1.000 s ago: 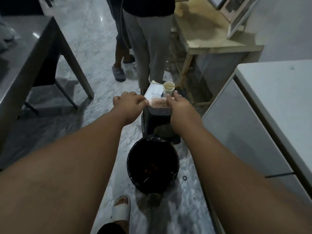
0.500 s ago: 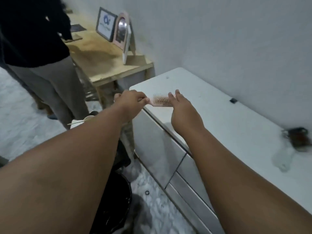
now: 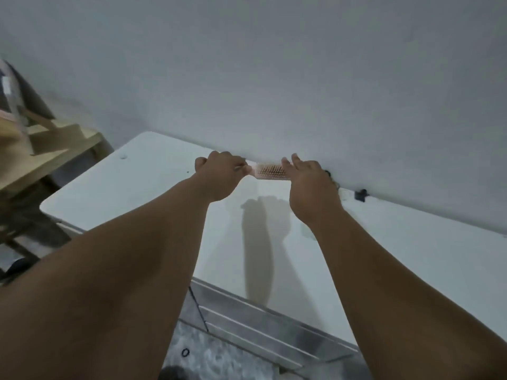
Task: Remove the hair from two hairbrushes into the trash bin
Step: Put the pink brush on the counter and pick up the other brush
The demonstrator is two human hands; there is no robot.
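Plain grey wall [image 3: 274, 64], white cabinet top [image 3: 153, 182], wooden table [image 3: 41, 149], marbled floor [image 3: 219, 360]

Two bare forearms fill the lower view, with no sleeve showing anywhere along them up to the picture's edge. The left hand [image 3: 219, 175] and the right hand [image 3: 311, 185] wear no glove, and neither wrist carries a watch or band (rings cannot be made out, the fingers being small and blurred).
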